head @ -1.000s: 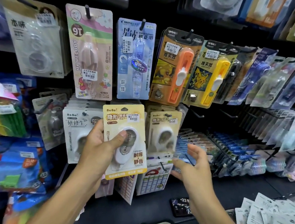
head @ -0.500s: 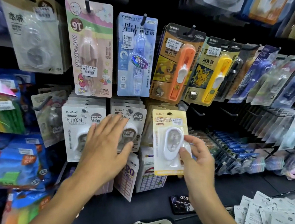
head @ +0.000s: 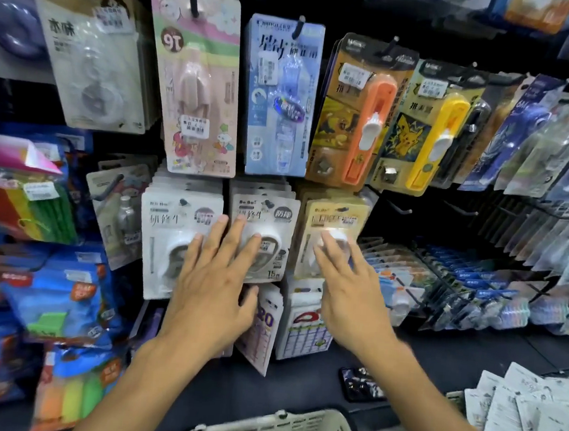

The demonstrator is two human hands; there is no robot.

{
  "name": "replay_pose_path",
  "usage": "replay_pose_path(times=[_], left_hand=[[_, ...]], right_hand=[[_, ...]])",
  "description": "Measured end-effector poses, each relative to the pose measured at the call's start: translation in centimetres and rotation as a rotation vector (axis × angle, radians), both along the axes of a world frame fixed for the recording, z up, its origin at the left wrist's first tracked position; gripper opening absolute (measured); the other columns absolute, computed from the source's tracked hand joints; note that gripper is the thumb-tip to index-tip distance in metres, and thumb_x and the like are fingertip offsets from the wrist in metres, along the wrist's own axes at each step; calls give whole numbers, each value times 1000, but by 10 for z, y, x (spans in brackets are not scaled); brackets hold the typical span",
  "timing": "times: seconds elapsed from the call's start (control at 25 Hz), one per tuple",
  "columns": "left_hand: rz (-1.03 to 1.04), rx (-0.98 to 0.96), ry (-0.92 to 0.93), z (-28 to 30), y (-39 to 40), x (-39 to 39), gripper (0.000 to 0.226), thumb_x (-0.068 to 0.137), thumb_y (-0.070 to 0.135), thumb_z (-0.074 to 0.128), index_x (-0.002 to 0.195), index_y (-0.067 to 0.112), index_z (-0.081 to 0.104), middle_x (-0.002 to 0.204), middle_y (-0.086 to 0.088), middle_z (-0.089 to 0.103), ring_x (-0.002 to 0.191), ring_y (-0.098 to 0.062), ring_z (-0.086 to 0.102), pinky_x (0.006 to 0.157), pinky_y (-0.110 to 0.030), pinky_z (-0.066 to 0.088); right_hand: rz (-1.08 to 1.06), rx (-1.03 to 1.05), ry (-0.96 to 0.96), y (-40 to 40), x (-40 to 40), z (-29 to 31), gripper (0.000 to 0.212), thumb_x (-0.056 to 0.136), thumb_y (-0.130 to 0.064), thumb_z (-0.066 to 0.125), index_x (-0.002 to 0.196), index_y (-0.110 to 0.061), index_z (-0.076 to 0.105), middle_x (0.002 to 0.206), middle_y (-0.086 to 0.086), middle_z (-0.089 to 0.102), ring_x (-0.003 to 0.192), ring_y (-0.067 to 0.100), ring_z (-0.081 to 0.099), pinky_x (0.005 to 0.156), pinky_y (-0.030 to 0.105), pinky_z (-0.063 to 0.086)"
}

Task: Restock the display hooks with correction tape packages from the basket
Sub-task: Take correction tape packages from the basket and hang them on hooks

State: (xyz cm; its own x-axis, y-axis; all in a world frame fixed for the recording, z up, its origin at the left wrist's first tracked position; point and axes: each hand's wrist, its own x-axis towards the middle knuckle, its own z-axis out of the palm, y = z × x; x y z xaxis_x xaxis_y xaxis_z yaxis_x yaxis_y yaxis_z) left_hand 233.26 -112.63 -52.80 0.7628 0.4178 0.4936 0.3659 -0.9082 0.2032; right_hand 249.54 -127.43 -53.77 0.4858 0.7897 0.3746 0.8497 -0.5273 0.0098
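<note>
Taking the pink package (head: 198,84) on the upper hooks as landmark: it bears "9T" in a dark round badge near its top. On the hook below it, a white correction tape package (head: 171,236) carries a brand line too blurred to read. Just right of that one, another white correction tape package (head: 267,234) shows "BoBo" at its top edge and "15m" at its lower right corner. Below that, a hanging card (head: 263,323) shows a large "20". Price stickers are too blurred to read.

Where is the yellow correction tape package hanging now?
In the head view, the yellow package hangs in the lower row, right of the white packages, under the right hand.
</note>
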Motion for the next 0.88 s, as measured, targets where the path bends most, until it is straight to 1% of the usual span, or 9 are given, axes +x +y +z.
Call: replay_pose_path(times=[0.04,0.12,0.24,0.32,0.4,0.52,0.68,0.8,0.88], left_hand=[[-20,25,-24,-2,-2,-4,73,98,35,55,162,24,22,170,3,-6,157,-18,-13,123,-35,-15],[-69,43,-29,-15,-10,-14,64,94,27,60,154,17,41,167,-7,27,156,-28,18,128,-44,9],[-144,-172,179,-66,-24,-32,50,90,24,63,139,15,56,143,-9,56,132,-34,49,109,-49,43],[-114,-312,469,-113,-35,-44,45,92,28,62,136,19,56,136,-7,60,126,-33,54,101,-45,47],[-75,-458,714,-174,-50,-64,42,93,28,61,135,23,57,135,-6,63,125,-30,57,100,-40,49],[-25,-646,919,-262,-74,-103,40,94,28,62,134,23,59,133,-7,66,119,-28,62,94,-33,51],[86,-831,966,-326,-95,-123,33,89,28,64,122,23,65,122,-4,72,110,-26,66,82,-31,52],[205,-1075,893,-348,-99,-112,30,90,28,67,119,22,66,115,-4,72,101,-24,67,82,-32,53],[174,-1205,930,-358,-103,-104,35,91,27,68,125,21,63,116,-3,69,100,-22,66,83,-31,54]], right_hand=[[6,-71,28,9,8,6,72,101,-14,42,162,-20,3,167,-5,-19,156,29,-8,123,49,18],[53,-121,36,15,12,9,73,99,-14,45,162,-18,7,169,-1,-15,156,31,-4,124,48,14],[41,230,80,-7,-7,-45,63,95,-10,50,155,-14,34,167,8,19,149,34,27,120,44,28],[-89,350,383,-31,-38,-112,47,94,-9,52,141,-14,52,151,9,49,134,32,49,106,38,40],[-191,35,762,-52,-69,-194,31,95,-12,55,124,-15,64,129,9,67,119,31,61,93,31,46],[-259,-440,1010,-89,-100,-297,42,92,-22,65,132,-13,58,135,10,63,126,28,56,96,29,44],[-432,-596,1196,-115,-115,-363,75,87,-27,73,149,-12,34,152,11,41,138,33,44,109,36,40],[-509,-604,1058,-120,-116,-380,82,78,-41,75,145,-20,32,147,11,40,136,35,41,109,44,39],[-531,-626,1079,-117,-117,-380,95,75,-50,78,149,-19,27,151,10,37,139,35,38,112,46,36]])
